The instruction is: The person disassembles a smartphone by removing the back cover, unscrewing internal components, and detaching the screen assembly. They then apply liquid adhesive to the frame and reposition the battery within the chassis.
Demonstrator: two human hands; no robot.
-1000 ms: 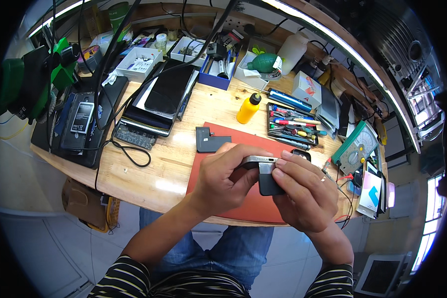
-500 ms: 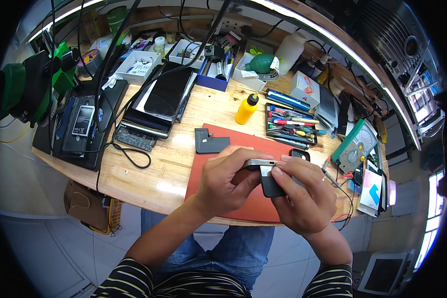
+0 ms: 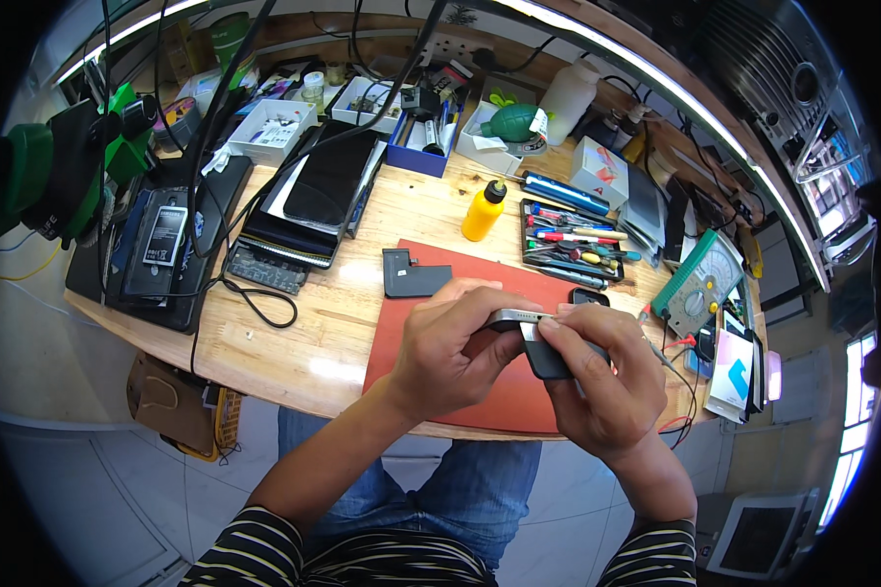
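My left hand (image 3: 450,342) grips a smartphone (image 3: 515,316) edge-on, with its grey metal rim and the small holes of one end turned up. In my right hand (image 3: 607,382) is a flat black piece with a pale tab (image 3: 550,362), possibly a battery, pinched by the tab close against the phone's end. My right fingertips reach the phone's rim too. Both hands hover over a red-orange mat (image 3: 392,342). An L-shaped flat black part (image 3: 416,276) lies at the mat's far left. Partly behind my right hand rests a small dark case-like object (image 3: 587,297).
Beyond the mat stand a yellow bottle (image 3: 484,210) and a black tray (image 3: 573,243) of pens and tools. A green multimeter (image 3: 700,284) sits at the right. Stacked devices (image 3: 308,205) and a loose black cable (image 3: 264,311) occupy the left; a green-black instrument (image 3: 59,176) overhangs there.
The black piece has swung slightly to the right and upward below the phone's end. My right hand shifted a little with it; the phone stays in my left hand.
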